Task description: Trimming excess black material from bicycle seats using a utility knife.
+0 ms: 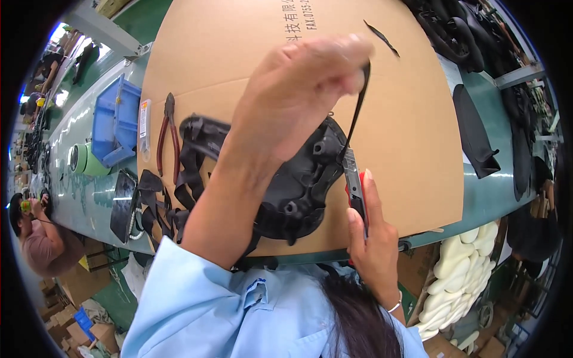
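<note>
My left hand [298, 89] is raised over the bench and pinches the top end of a thin black strip [356, 116], pulling it up taut. My right hand [373, 238] grips a red-handled utility knife [356, 188], its blade tip meeting the strip at the edge of a black moulded plastic part [298, 191]. That part lies on a sheet of brown cardboard [412, 131], largely hidden behind my left forearm. Black straps [191, 173] trail from its left side.
Red-handled pliers [169, 140] lie left on the cardboard, beside a blue bin [116, 119] and a green tape roll [83, 160]. A black strip offcut [382, 39] and dark padded parts [474, 134] lie to the right. White foam pieces [459, 268] are stacked below; another person [36, 235] sits left.
</note>
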Action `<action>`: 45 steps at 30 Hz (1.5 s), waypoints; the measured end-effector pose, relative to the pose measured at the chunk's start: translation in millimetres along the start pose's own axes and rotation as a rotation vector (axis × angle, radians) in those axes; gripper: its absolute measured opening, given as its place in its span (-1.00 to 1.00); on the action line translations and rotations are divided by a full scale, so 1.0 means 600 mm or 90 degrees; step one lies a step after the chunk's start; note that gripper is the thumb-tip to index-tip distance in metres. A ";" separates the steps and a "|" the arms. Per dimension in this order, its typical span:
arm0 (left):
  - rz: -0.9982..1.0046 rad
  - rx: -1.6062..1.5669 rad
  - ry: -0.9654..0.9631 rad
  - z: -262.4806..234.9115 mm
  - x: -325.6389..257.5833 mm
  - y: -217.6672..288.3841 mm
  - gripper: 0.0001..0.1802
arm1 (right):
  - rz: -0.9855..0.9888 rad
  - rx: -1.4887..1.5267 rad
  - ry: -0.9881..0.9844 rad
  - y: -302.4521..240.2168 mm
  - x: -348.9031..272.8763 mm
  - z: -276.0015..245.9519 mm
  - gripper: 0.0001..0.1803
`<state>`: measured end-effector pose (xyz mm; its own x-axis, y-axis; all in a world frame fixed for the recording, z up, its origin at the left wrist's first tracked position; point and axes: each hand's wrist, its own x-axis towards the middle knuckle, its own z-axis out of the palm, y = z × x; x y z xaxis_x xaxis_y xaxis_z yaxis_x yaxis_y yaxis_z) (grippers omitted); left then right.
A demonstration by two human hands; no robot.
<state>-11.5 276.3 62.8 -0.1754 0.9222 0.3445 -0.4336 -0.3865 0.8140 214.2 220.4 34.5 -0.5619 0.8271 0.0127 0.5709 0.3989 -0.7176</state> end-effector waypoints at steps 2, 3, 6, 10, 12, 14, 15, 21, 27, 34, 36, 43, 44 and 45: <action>0.118 -0.356 -0.196 -0.011 0.017 -0.012 -0.73 | 0.012 0.003 0.023 -0.005 -0.013 0.015 -0.37; 0.120 -0.357 -0.197 -0.011 0.010 -0.010 -0.73 | 0.027 0.032 0.007 -0.007 -0.030 0.020 -0.38; 0.167 -0.477 0.094 0.005 -0.007 0.040 -0.77 | 0.094 0.066 -0.069 -0.028 -0.053 -0.008 -0.38; -0.182 0.669 -0.085 0.014 -0.054 0.063 -0.75 | 0.033 -0.014 -0.079 -0.006 -0.025 -0.040 -0.42; -0.101 1.036 -0.295 -0.010 -0.082 0.046 -0.80 | -0.073 -0.108 -0.026 0.009 -0.002 -0.041 -0.44; 0.041 1.019 -0.295 -0.025 -0.085 0.031 -0.83 | -0.074 -0.096 -0.063 0.004 0.020 -0.042 -0.45; 0.190 0.990 -0.300 -0.032 -0.078 0.017 -0.83 | -0.070 -0.089 -0.093 0.003 0.031 -0.047 -0.45; 0.485 0.833 -0.290 -0.060 -0.065 -0.031 -0.70 | 0.118 0.150 -0.179 0.014 0.043 -0.038 -0.48; 0.418 0.807 0.280 -0.084 -0.052 -0.021 -0.82 | 0.061 0.067 -0.102 -0.014 -0.039 -0.023 -0.44; -0.166 0.380 0.358 -0.089 -0.062 0.012 -0.76 | -0.135 -0.124 0.042 -0.009 -0.038 -0.020 -0.43; -0.172 0.431 0.347 -0.087 -0.135 0.014 -0.70 | -0.087 -0.145 -0.028 0.002 0.019 -0.058 -0.46; -0.245 0.185 0.032 -0.004 -0.182 0.064 -0.55 | -0.260 -0.133 -0.319 0.010 0.099 -0.129 -0.44; -0.246 0.055 -0.025 -0.017 -0.174 0.045 -0.59 | -0.235 -0.243 -0.345 -0.004 0.095 -0.130 -0.39; -0.244 0.053 -0.021 -0.023 -0.161 0.031 -0.59 | -0.238 -0.246 -0.348 -0.008 0.088 -0.128 -0.39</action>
<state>-14.8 179.9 38.1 0.0138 0.9997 0.0224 -0.3883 -0.0153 0.9214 227.7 292.5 92.1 -0.9174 0.3365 -0.2125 0.3973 0.8064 -0.4380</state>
